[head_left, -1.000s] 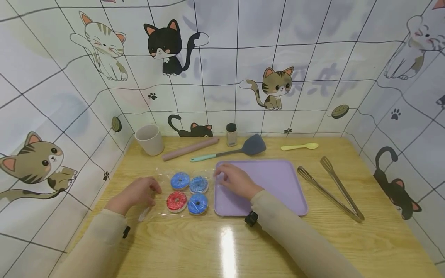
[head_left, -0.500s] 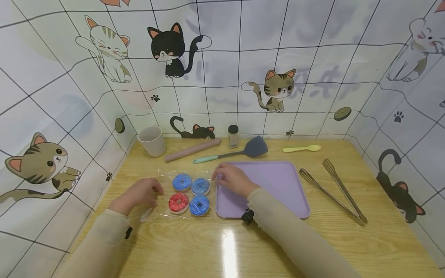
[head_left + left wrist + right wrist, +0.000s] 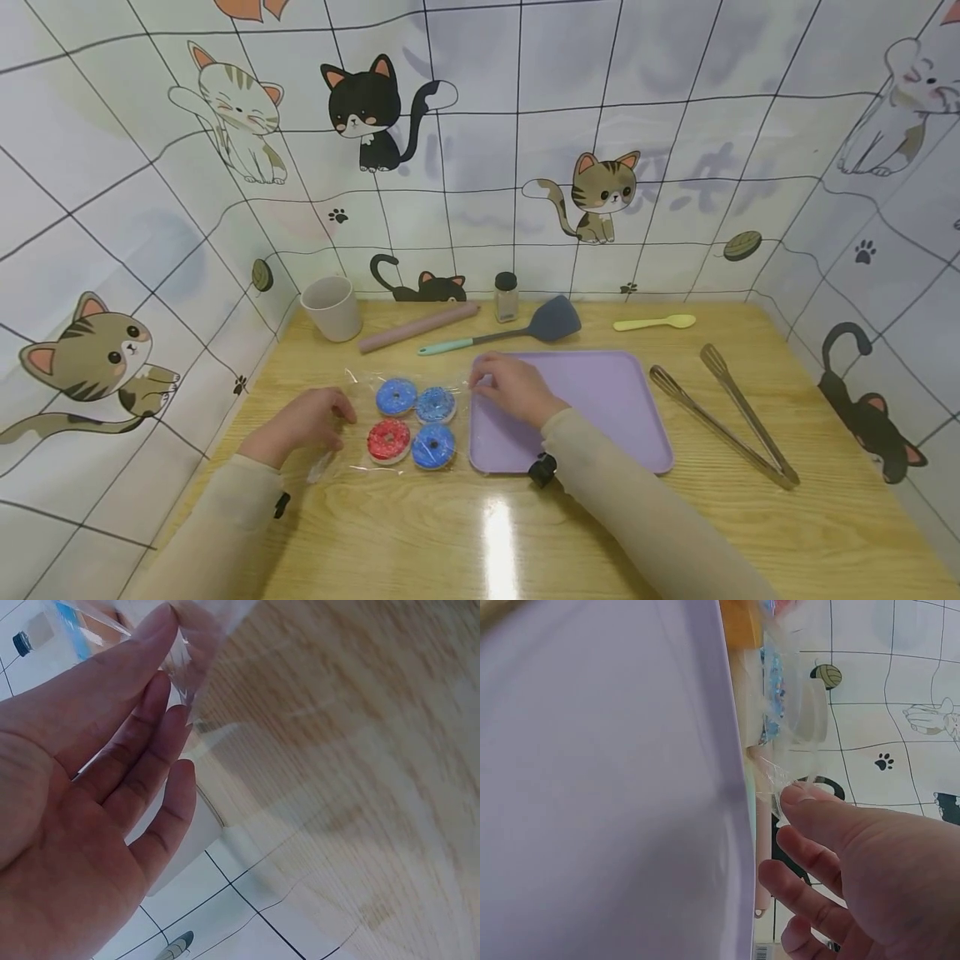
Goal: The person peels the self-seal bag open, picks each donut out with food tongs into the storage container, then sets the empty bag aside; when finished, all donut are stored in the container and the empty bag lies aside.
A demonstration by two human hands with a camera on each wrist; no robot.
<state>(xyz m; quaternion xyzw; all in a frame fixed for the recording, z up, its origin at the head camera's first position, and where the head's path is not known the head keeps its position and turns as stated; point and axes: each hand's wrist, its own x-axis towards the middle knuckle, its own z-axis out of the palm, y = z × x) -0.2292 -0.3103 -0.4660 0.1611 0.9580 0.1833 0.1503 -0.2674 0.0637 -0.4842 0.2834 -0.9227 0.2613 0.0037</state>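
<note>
Bag (image 3: pixel 397 417) of four donuts lies on the counter (image 3: pixel 525 533), just left of the purple tray (image 3: pixel 600 417). Our left hand (image 3: pixel 303 421) and right hand (image 3: pixel 510 385) each pinch an edge. We should pull gently apart and keep it flat, so nothing spills.

Clear plastic bag (image 3: pixel 397 421) lay flat on the wooden tabletop, just left of the purple tray, pinched at either end. Held four round donuts in a square: three blue donuts (image 3: pixel 396 396), one red donut (image 3: pixel 388 439) at front left.
</note>
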